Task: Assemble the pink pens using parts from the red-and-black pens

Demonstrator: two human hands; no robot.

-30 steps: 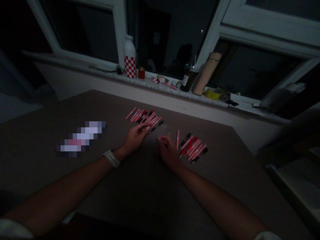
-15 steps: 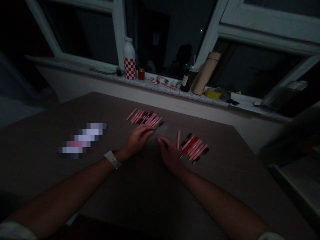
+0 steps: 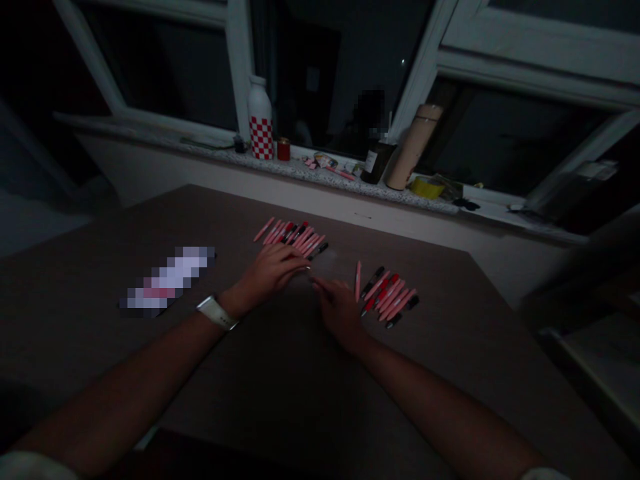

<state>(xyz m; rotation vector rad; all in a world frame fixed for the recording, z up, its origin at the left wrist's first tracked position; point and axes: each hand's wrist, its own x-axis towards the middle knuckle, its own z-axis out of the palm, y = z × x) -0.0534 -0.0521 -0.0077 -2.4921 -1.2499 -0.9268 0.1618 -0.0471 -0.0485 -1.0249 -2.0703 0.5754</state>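
In dim light, my left hand [image 3: 273, 277] is closed in a pinch above the table, just in front of the left group of pens [image 3: 290, 235]. My right hand [image 3: 343, 313] is also closed, its thumb and finger meeting close to my left fingertips. Something small and slim shows between the two sets of fingertips, with a light spot at the left one; it is too dark to name. Pink, red and black pens lie side by side in the left group. Close to the right hand lies a second group of pens [image 3: 387, 295] in the same colours.
A blurred-out flat item [image 3: 167, 280] lies on the table [image 3: 280, 400] at left. Along the windowsill [image 3: 200, 145] stand a red-checked white bottle [image 3: 261, 127], a small red jar [image 3: 283, 149], a dark labelled bottle [image 3: 376, 162], a tan flask [image 3: 414, 148] and a yellow item [image 3: 426, 187].
My left hand has turned slightly and its wrist has shifted a little left. The fingertips of both hands have come closer together. The pen groups lie as before.
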